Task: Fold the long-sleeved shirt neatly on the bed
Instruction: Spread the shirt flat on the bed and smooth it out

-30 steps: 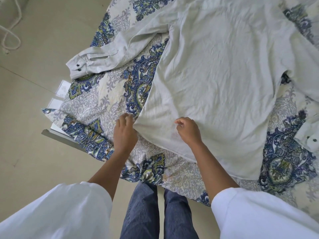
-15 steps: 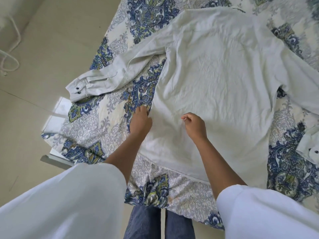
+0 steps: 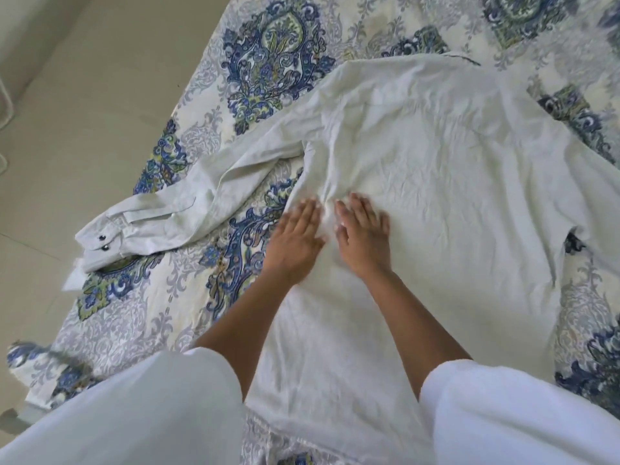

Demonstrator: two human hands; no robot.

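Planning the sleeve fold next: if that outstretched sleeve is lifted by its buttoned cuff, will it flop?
Probably: the sleeve lies limp and creased on the bedspread, so it should drape. The cuff looks layered, perhaps slightly stiffer. The shirt wrinkles between the flat left hand and right hand, suggesting thin, light cloth.

Left hand (image 3: 295,239): lay palm down, fingers (image 3: 307,214) straight and close together, pointing forward; the fingertips were blurred.
Right hand (image 3: 364,236): lay palm down, fingers (image 3: 356,209) straight and slightly spread, pointing forward.
Hands together: were side by side with a narrow gap between them.
Left forearm (image 3: 248,323): was bare, stretched forward, slanting right.
Right forearm (image 3: 409,323): was bare, stretched forward, slanting left.
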